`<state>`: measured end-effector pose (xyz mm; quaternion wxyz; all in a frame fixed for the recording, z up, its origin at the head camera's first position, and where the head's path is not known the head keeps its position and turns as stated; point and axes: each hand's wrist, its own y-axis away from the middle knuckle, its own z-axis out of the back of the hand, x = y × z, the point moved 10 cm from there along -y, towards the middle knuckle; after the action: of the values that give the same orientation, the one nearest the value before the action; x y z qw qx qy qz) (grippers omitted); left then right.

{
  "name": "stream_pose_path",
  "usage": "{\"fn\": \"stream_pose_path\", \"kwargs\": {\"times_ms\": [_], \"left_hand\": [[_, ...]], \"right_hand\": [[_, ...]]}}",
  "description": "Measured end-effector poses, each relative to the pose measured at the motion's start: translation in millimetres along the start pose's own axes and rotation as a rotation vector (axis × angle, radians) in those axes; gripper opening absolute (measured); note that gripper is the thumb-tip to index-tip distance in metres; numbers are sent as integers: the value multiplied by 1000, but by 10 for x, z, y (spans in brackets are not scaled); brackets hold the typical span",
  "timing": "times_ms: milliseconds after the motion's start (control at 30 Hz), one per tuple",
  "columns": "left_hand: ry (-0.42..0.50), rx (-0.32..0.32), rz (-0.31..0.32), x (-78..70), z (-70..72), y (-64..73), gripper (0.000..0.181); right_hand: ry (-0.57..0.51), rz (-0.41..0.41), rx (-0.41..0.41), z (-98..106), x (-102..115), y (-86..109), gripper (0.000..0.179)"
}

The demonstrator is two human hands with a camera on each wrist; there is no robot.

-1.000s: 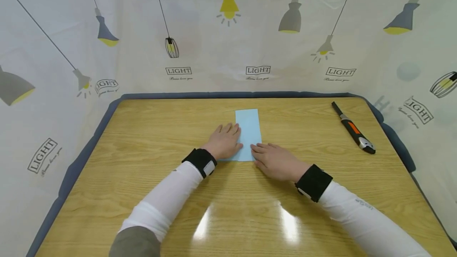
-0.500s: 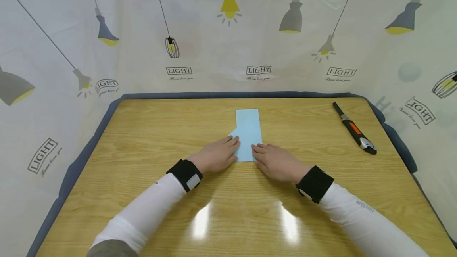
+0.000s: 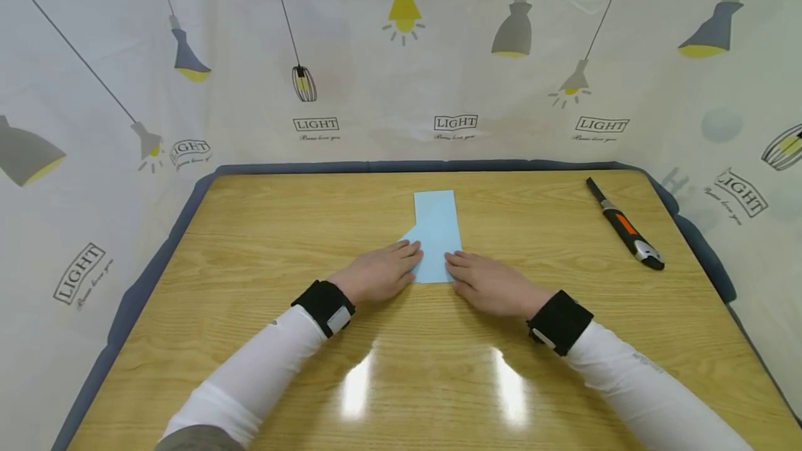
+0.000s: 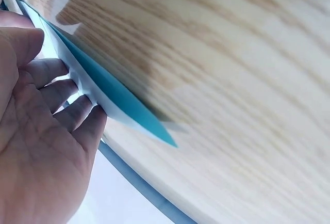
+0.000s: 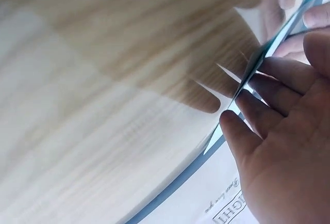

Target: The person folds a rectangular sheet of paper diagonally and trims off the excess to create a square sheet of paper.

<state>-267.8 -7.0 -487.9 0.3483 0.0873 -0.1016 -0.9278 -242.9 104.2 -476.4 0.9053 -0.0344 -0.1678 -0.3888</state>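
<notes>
A folded sheet of light blue paper [image 3: 437,228] lies on the table, tall and narrow, with a slanted flap [image 3: 409,235] sticking out on its left. My left hand [image 3: 379,272] rests its extended fingers on that flap and the lower left edge. At the lower right edge, the fingertips of my right hand [image 3: 491,286] press on the paper. In the left wrist view the paper's turquoise side [image 4: 118,94] shows under the lighter layer, the layers slightly parted beyond my fingers. The right wrist view has the paper [image 5: 249,74] edge-on beneath my fingertips.
A black and orange utility knife [image 3: 625,228] with a silver end lies at the right of the wooden table [image 3: 263,228]. Dark blue padding [image 3: 370,167] runs along the table's edge. Behind it hangs a white sheet [image 3: 363,33] printed with lamps.
My left hand has slid down and to the left along the paper, uncovering the slanted flap. The right hand has shifted very slightly right. The knife stays where it was on the table.
</notes>
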Motion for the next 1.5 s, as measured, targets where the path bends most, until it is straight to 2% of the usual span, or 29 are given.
{"fn": "stream_pose_path", "kwargs": {"times_ms": [133,300,500,667,767,867,933,1067,1367,1500], "left_hand": [[3,-5,1,6,-22,-2,53],[15,-3,-2,6,-40,-1,53],[29,-6,-3,15,-43,1,53],[32,-10,-4,15,-23,16,53],[33,-10,-4,15,-20,20,53],[35,-5,-2,16,-25,16,53],[34,-4,-2,19,-33,11,53],[35,-1,0,20,-44,3,53],[39,-10,-3,16,-38,0,53],[41,-9,-5,6,-30,7,53]], "right_hand": [[-74,-59,-1,32,-190,63,47],[-110,-166,-34,157,-591,253,47],[-180,-350,-79,392,-1245,623,55],[-267,-513,-156,606,-1815,994,66],[-245,-608,-205,666,-2129,1216,69],[-198,-675,-232,665,-2328,1378,70],[-179,-709,-227,640,-2384,1444,70],[-163,-739,-157,577,-2351,1467,72],[-149,-694,-4,469,-2187,1251,62],[-125,-690,36,432,-2050,1153,60]]}}
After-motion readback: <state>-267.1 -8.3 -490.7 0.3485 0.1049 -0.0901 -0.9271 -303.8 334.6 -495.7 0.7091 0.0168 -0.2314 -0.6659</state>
